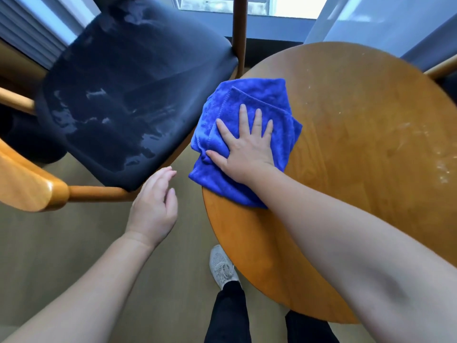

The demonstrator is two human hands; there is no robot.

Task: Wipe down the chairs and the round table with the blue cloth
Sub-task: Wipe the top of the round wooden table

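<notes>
A folded blue cloth (247, 115) lies on the left edge of the round wooden table (358, 149), partly overhanging it. My right hand (244, 147) presses flat on the cloth, fingers spread. My left hand (154, 206) hangs in the air over the floor, below the chair's front corner, fingers loosely apart and holding nothing. To the left stands a wooden chair with a dark seat (128, 95) that shows wet streaks. White specks dot the table's right side (442, 167).
A wooden armrest (29, 189) of the chair juts out at lower left. A second chair's wooden part (442, 68) shows at the far right. A window and curtains lie beyond. My shoe (222, 266) and dark trouser legs stand on the beige floor.
</notes>
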